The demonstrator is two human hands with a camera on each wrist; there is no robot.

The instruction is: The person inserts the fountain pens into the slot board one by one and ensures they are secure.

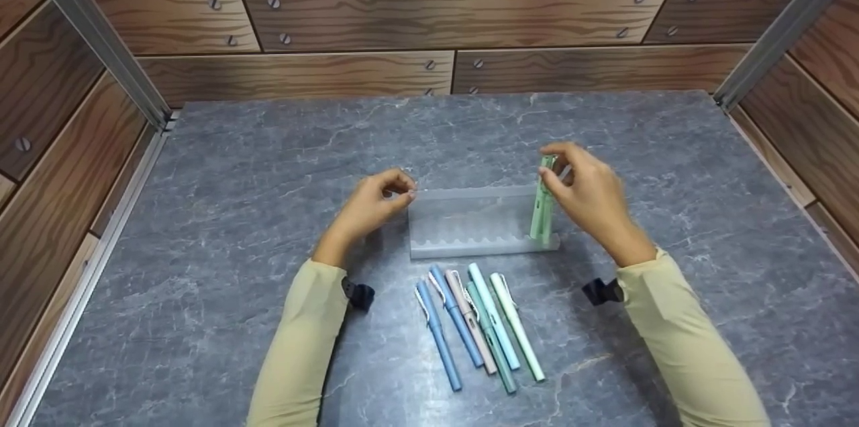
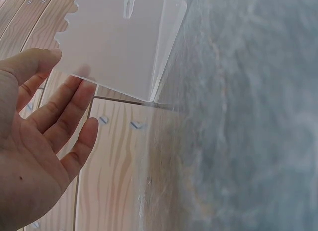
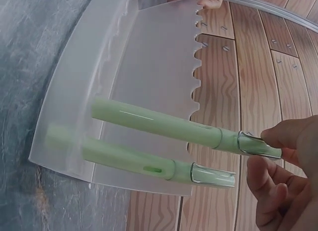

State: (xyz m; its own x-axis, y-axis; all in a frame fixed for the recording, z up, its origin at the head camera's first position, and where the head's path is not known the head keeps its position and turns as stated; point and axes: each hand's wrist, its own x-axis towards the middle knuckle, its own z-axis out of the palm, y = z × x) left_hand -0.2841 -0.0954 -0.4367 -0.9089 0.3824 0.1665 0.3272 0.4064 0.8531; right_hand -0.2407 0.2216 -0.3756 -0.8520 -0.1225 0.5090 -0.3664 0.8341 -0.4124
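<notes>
A frosted clear plastic pen stand (image 1: 470, 215) with notched edges stands upright on the table. At its upper left corner, my left hand (image 1: 369, 204) pinches the back panel, thumb on one face and fingertips behind, as the left wrist view shows. My right hand (image 1: 592, 191) holds a light green pen (image 3: 164, 125) by its clip end between thumb and fingers. That pen's lower end is over the stand's notched front ledge, tilted slightly. Beside it, another light green pen (image 3: 130, 158) rests in the end slot at the stand's right.
In front of the stand several capped pens lie side by side: a blue pen (image 1: 439, 336), a second blue one, a brownish-pink pen (image 1: 471, 326), a dark teal pen, a light cyan pen (image 1: 494, 316) and a pale green pen (image 1: 518, 327). Wood-patterned walls (image 1: 456, 14) border the grey table (image 1: 235, 212).
</notes>
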